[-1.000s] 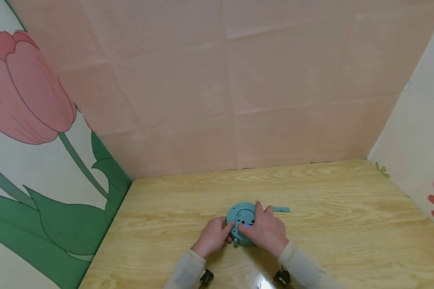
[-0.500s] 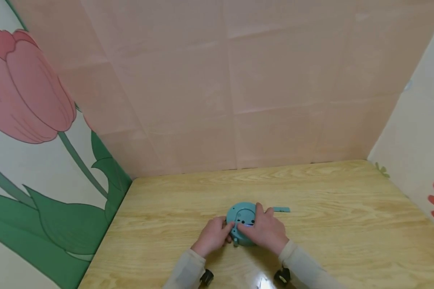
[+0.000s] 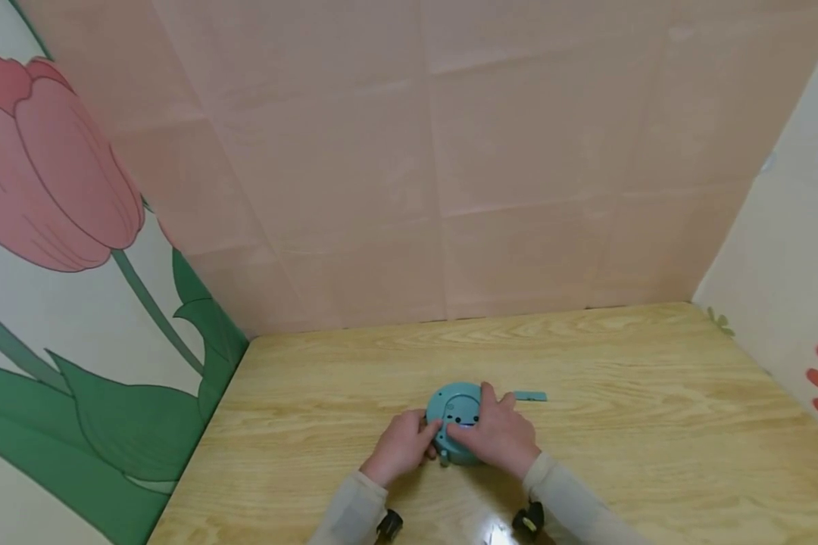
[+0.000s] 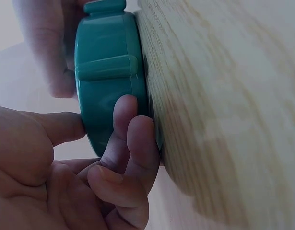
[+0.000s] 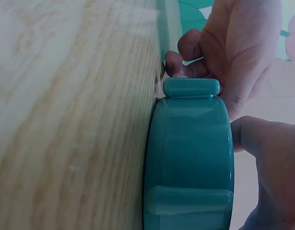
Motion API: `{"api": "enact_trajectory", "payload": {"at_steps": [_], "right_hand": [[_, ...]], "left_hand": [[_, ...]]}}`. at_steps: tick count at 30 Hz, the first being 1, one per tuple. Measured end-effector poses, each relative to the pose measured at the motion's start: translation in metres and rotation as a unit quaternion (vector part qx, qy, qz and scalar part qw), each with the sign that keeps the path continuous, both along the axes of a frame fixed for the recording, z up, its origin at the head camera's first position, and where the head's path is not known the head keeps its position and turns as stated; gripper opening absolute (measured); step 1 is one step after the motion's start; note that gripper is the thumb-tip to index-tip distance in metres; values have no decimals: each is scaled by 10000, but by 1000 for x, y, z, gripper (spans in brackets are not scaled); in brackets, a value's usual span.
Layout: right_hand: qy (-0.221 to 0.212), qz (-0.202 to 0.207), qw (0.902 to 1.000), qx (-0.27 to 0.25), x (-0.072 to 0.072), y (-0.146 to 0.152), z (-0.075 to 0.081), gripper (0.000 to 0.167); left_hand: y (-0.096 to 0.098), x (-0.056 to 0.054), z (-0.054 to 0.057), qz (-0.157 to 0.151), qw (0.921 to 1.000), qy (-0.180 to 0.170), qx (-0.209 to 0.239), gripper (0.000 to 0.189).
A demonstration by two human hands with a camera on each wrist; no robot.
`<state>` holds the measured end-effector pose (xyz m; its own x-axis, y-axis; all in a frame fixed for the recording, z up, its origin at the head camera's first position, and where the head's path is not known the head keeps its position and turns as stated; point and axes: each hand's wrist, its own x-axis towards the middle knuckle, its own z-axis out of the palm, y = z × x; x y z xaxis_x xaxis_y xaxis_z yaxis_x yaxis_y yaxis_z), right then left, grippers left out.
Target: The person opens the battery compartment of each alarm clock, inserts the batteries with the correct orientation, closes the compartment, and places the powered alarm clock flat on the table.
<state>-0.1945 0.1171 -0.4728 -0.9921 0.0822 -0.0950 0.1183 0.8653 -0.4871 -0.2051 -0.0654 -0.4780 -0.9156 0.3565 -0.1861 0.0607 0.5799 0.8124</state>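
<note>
A round teal plastic case (image 3: 458,397) lies flat on the wooden table, with dark holes and a small bright patch on its upper face. My left hand (image 3: 404,444) grips its left side, thumb on top and fingertips (image 4: 140,136) against the side wall close to the table. From the right, my right hand (image 3: 503,433) holds the case, its thumb on the upper face near the bright patch and its fingers over the right edge, which they hide. Rounded ridges (image 5: 190,200) stand out from the case's side wall. Just beyond the right fingers lies a flat teal strip (image 3: 532,395).
The wood-grain table (image 3: 313,393) ends at a pinkish sheet (image 3: 409,189) behind. A wall panel with a painted tulip (image 3: 61,166) stands at the left, a white panel (image 3: 791,250) at the right. Dark wrist devices (image 3: 390,524) sit under both forearms.
The right hand and its wrist have shifted very slightly left. Case, strip and left hand stay in place.
</note>
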Motion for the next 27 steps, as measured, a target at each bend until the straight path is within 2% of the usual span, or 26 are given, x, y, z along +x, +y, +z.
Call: {"api": "enact_trajectory", "payload": {"at_steps": [12, 18, 27], "right_hand": [[-194, 52, 9994, -290, -4, 4, 0, 107], [-329, 113, 9982, -488, -4, 9, 2, 107], [-333, 100, 9980, -522, -4, 10, 5, 106]], "left_hand": [[0, 1, 1, 34, 10000, -27, -24, 23], [1, 0, -1, 52, 9998, -209, 25, 21], [1, -1, 1, 18, 9996, -270, 114, 21]]}}
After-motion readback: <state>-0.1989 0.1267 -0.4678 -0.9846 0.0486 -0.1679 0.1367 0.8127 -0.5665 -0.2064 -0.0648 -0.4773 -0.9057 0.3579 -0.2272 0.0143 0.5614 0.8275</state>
